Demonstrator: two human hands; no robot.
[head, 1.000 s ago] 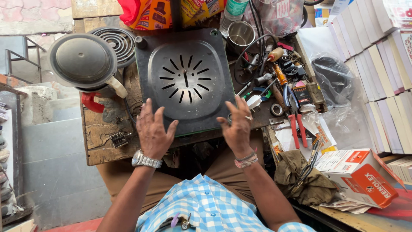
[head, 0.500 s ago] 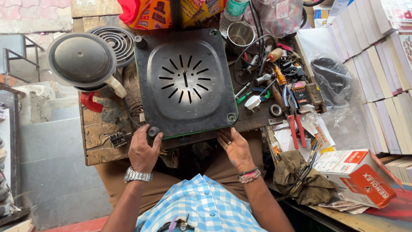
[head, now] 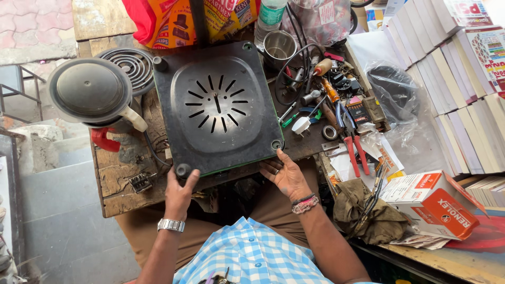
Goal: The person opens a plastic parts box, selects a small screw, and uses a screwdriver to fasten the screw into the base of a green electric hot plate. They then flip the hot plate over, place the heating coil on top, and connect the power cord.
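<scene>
Looking down from the head camera, we see the worn wooden workbench [head: 118, 181] carrying a large square black appliance base [head: 216, 108], underside up, its slotted vents fanning out from the centre and a round foot at each corner. It lies near the middle of the bench, its near edge overhanging toward us. Both hands have changed in the last second: they were spread open in the air above the near edge, and now they have dropped to the two near corners. Our left hand [head: 179, 192] cups the near-left corner, thumb up beside the foot, fingers curled under the edge. Our right hand [head: 286, 176] lies palm-up and half open at the near-right corner, fingertips touching the rim; whether it truly grips we cannot tell from this angle. So the base has gone from untouched to held at both corners, ready to be handled. A grey lidded jar [head: 92, 92] stands to the left, a coil heating element [head: 129, 63] behind it, a steel cup [head: 280, 46] beyond, and red-handled pliers [head: 353, 152] among small tools on the right.
</scene>
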